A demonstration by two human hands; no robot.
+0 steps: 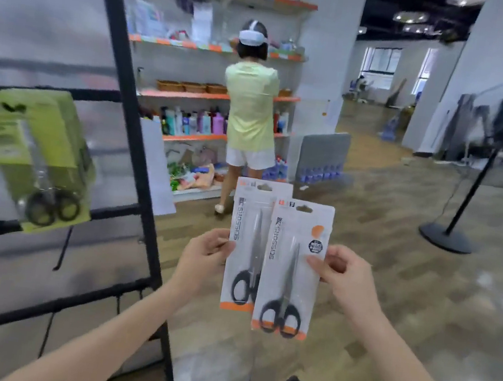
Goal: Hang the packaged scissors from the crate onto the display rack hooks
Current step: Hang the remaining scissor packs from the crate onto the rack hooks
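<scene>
Left hand pinches the rear white scissors pack; right hand pinches the overlapping front pack; green scissors pack hangs on the black rack.

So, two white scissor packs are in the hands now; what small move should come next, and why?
Probably carry the left hand's rear pack left toward the rack. Both packs are held, overlapping, away from it; green packs already hang there.
</scene>
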